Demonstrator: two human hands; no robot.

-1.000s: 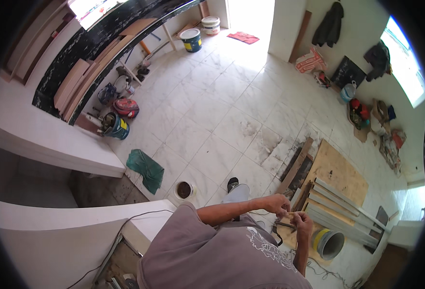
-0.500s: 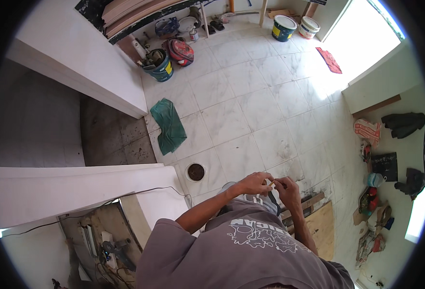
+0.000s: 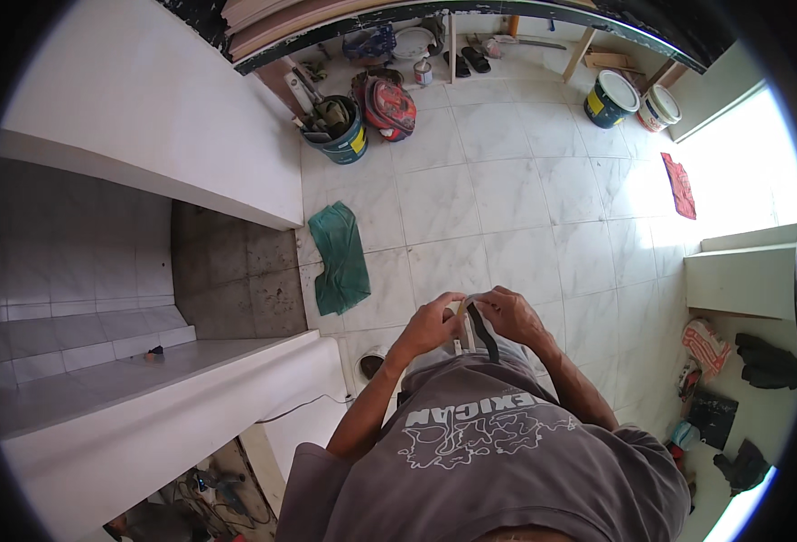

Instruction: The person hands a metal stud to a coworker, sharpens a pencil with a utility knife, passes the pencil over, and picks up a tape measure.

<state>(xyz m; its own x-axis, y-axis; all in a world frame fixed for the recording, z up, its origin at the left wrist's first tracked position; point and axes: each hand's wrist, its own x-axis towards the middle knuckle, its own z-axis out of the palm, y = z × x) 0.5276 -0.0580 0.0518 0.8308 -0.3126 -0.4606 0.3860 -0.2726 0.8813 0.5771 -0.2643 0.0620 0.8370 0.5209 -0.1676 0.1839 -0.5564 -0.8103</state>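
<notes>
Both hands raised before the chest, above the tiled floor [image 3: 507,199]. Left hand [image 3: 430,325] closed in a grip on a pale narrow piece [image 3: 461,312]; right hand [image 3: 511,316] pinching a dark strap [image 3: 481,332] that hangs down between the two. Exact form of both items too small to tell. Green cloth [image 3: 340,257] on the floor to the left; bucket of tools [image 3: 337,131] far left; two paint buckets [image 3: 629,99] far right. Advised: keep the hands close, hold the strap taut, work with fingertips only.
</notes>
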